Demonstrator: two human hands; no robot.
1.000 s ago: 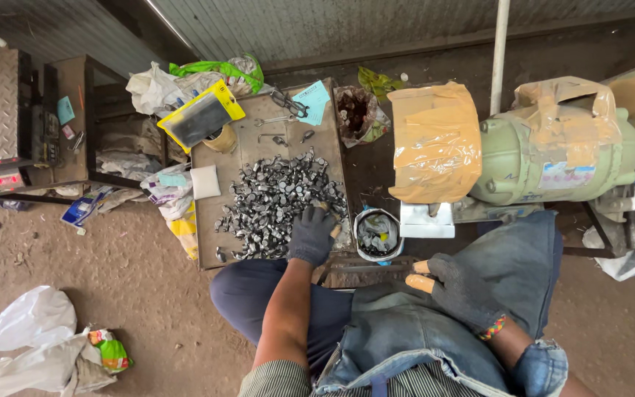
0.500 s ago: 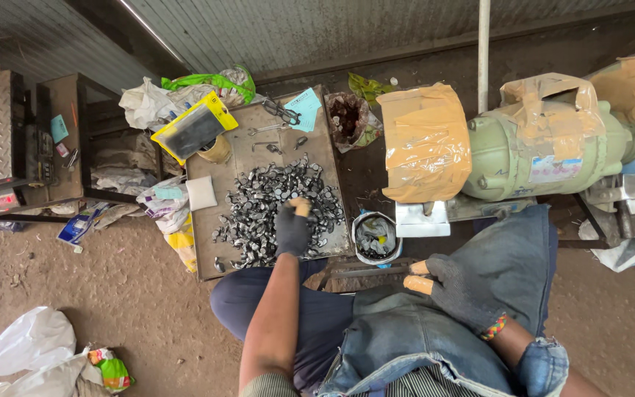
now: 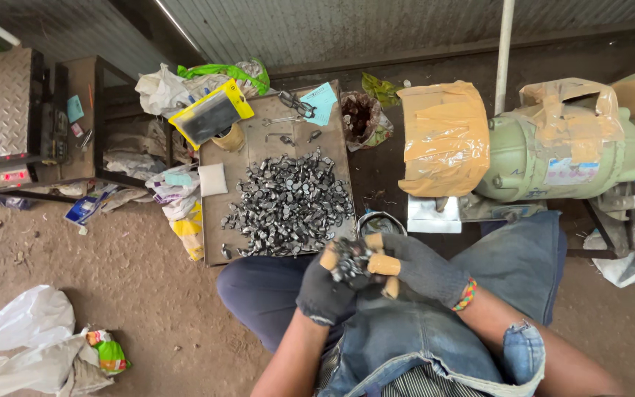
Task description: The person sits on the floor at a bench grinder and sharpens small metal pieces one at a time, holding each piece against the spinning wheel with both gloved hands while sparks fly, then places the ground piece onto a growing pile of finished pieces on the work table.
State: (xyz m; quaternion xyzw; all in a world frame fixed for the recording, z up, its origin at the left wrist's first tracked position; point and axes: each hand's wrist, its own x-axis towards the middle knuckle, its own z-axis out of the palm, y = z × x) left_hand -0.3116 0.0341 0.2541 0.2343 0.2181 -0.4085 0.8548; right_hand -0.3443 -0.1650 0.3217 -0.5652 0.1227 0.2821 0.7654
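Nearest, the left hand (image 3: pixel 326 292) and the right hand (image 3: pixel 414 266), both in dark gloves with the fingertips worn through, are meeting over the lap; together they are cupping a small clump of dark metal pieces (image 3: pixel 350 262), fingers curled around it, though which hand is bearing most of the load is hard to tell. A beaded wristband (image 3: pixel 465 295) is sitting on the right wrist.

Just beyond the hands, a flat board (image 3: pixel 259 151) is carrying the main pile of metal pieces (image 3: pixel 288 206), which is reaching almost to the board's near and right edges; the far strip is lying barer. To the near left, open dirt floor (image 3: pixel 141 287) is stretching out, with white plastic bags (image 3: pixel 27 342) at its near-left corner.

On the board's far-left corner, a yellow-edged black pouch (image 3: pixel 209 116) is lying tilted, a pale blue card (image 3: pixel 323 103) at the far right. Right of the board, a green motor (image 3: pixel 553 151) wrapped in tan tape is sitting.
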